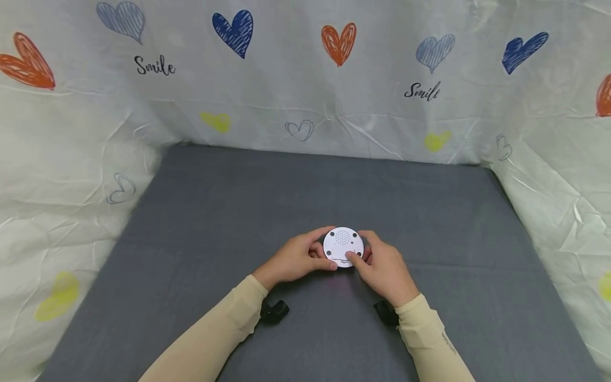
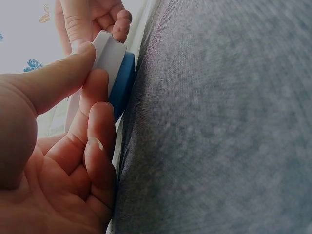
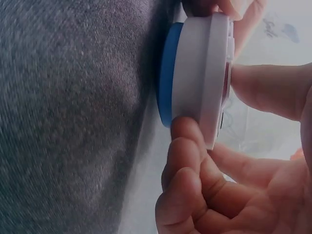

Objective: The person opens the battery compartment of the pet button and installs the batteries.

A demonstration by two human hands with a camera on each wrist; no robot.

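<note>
A round white device (image 1: 342,245) with a grille of small holes, dark round feet and a battery cover (image 1: 339,255) faces up between both hands in the head view. Its underside is blue, as the right wrist view shows on the device (image 3: 195,73). My left hand (image 1: 297,259) grips the left rim, thumb near the lower edge and fingers curled beneath. From the other side my right hand (image 1: 389,269) holds the right rim, its thumb lying on the back by the battery cover. The left wrist view shows part of the device (image 2: 108,54) behind the fingers.
A dark grey cloth (image 1: 267,196) covers the table under the hands. White sheeting (image 1: 286,79) printed with hearts stands behind and along both sides. Each wrist carries a black camera mount, like the left mount (image 1: 275,312).
</note>
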